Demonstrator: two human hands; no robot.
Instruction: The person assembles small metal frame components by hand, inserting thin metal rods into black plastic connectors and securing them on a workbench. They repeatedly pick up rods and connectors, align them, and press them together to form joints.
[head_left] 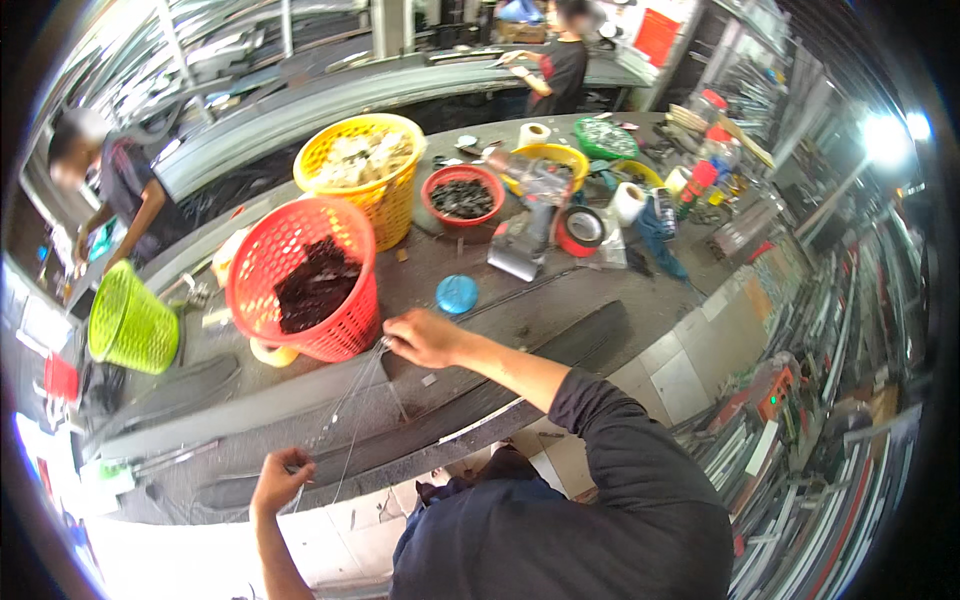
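Over the worktable's front part, my right hand (425, 338) is closed, its fingertips pinching thin pale strands of string (352, 420). The strands slant down toward my left hand (283, 482), held lower near the table's front edge with curled fingers. A bit of the pale string shows below those fingers, though what exactly they grip is small. Just beyond my right hand stands a red perforated basket (350, 250) with dark brown pieces (318, 285) inside. A round blue lid-like disc (457, 294) lies on the table to the right of it.
A yellow basket (392, 205), a red bowl of dark parts (463, 195), a cordless drill (530, 220) and tape rolls (580, 232) crowd the worktable (420, 275). A green basket (135, 320) stands left. Two people work beyond; long metal profiles (830, 480) fill the right.
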